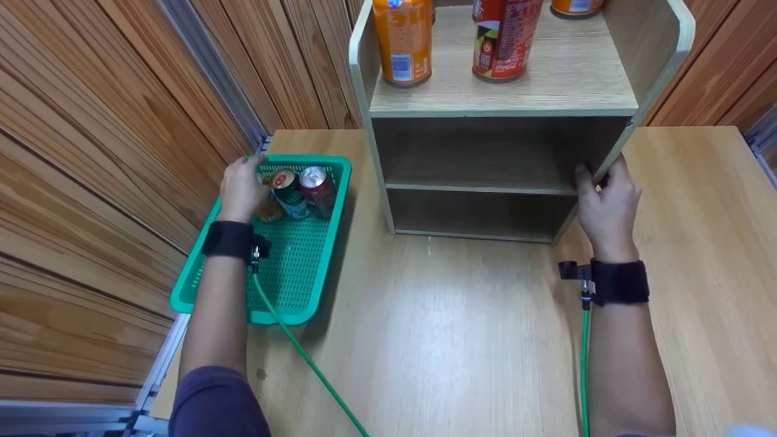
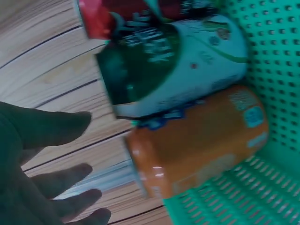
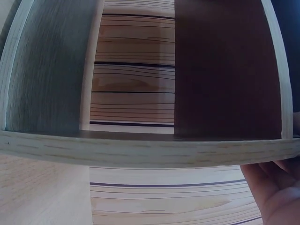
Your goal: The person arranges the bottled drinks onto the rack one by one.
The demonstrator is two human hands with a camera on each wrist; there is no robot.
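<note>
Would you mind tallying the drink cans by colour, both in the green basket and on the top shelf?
Orange cans: 3 (basket, shelf, shelf back)
Red cans: 2 (basket, shelf)
Green-and-white can: 1 (basket)
Total: 6
The left hand reaches the basket's orange can; the right hand grips the shelf's side panel.

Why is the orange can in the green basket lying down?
Cannot tell why, but the orange can does lie on its side in the green basket.
</note>
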